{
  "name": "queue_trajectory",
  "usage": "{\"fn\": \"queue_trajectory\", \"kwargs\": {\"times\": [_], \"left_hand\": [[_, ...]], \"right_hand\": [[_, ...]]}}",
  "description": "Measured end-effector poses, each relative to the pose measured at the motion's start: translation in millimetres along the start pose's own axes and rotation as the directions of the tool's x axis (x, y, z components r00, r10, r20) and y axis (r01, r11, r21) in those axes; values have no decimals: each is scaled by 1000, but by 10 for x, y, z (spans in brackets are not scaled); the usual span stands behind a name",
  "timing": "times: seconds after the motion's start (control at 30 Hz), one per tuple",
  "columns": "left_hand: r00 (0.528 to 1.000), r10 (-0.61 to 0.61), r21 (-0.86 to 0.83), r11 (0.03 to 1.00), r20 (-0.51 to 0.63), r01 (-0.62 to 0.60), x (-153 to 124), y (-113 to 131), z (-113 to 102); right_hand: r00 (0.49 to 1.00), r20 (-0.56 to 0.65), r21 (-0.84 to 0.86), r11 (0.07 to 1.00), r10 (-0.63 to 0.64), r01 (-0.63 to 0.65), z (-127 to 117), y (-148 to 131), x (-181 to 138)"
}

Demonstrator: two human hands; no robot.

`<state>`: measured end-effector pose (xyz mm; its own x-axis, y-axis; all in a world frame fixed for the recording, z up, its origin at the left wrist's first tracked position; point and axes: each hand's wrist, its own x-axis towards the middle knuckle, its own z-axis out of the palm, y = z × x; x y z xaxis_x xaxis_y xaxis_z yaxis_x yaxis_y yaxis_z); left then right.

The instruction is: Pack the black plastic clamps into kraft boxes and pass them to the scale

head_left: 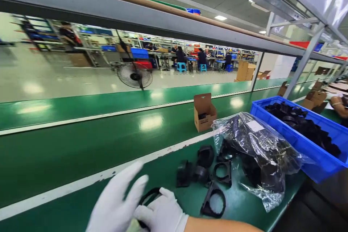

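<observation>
My right hand (163,212), in a white glove, grips a black ring-shaped plastic part (149,196) near the front of the green table. The glove hides much of that part. Just to its left, my left hand (115,199), also gloved in white, is raised with thumb and fingers apart and nothing between them. Beyond my right hand lie a black ring bracket (223,203), a second ring bracket (228,177) and several round black parts (206,156).
A clear plastic bag (261,137) of black parts lies on the right, beside a blue bin (282,127) filled with black pieces. An open cardboard box (205,121) stands on the green belt (89,148). A fan (134,76) and a metal shelf frame (304,58) are beyond. Another person's arm (338,105) shows far right.
</observation>
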<state>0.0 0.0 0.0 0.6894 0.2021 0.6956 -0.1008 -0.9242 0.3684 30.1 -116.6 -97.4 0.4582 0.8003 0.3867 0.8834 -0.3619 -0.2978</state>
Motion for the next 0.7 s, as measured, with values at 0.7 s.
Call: {"fn": "queue_trajectory", "kwargs": {"times": [0.7], "left_hand": [[689, -305, 451, 892, 657, -35, 1463, -135, 1092]], "right_hand": [[983, -179, -23, 999, -29, 25, 8, -17, -57]]}}
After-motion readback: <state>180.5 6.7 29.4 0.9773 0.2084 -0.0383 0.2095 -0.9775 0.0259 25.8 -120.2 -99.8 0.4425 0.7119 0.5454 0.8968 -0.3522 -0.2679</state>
